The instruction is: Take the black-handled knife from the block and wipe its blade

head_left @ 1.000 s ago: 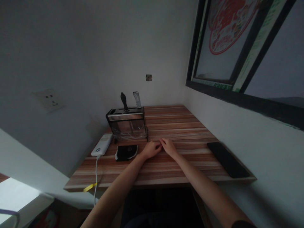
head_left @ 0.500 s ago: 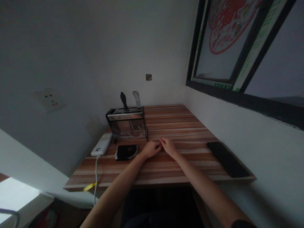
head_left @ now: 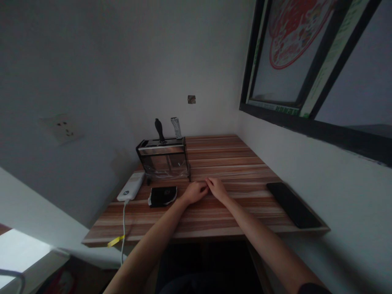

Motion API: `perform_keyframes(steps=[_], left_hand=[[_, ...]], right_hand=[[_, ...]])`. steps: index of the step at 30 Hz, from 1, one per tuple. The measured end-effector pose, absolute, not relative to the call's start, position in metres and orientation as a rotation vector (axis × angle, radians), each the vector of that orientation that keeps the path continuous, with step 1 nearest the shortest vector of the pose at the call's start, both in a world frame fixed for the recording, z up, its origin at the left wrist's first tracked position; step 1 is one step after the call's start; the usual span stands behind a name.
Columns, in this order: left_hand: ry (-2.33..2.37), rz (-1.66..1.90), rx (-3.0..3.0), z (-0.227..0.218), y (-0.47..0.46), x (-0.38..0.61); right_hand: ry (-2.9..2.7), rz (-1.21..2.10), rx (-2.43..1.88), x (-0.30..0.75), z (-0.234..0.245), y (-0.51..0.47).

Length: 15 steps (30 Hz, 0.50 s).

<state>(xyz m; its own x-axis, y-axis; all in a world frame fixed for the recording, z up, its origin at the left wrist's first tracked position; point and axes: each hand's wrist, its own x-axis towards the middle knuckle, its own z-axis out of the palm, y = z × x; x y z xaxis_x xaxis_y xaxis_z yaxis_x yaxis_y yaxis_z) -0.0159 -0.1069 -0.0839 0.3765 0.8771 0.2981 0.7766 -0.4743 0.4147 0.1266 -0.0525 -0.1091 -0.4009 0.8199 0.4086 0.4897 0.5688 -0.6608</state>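
Note:
My left hand rests on the wood-grain table, with its fingers curled in and closed. My right hand lies against it, fingers bent and closed, and the fingertips of both meet. Nothing shows between the fingers, though the palms are turned away from view. Just left of my left hand lies a black wallet-like item with a pale, worn edge. Behind that stands a knife block with clear sides, a black-handled tool and a silvery wrapped handle sticking up from it.
On the left, a white power bank has a white cable with a yellow tag hanging over the front edge. A black phone lies along the right edge. Walls close in the back, left and right, with a framed window at right.

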Motion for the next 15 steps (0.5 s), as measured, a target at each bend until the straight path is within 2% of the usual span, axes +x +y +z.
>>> perform_keyframes(steps=[15], left_hand=[[1.476, 0.723, 2.435, -0.0857, -0.1059, -0.0162]], right_hand=[[-2.073, 0.584, -1.059, 0.1261, -0.1101, -0.0519]])
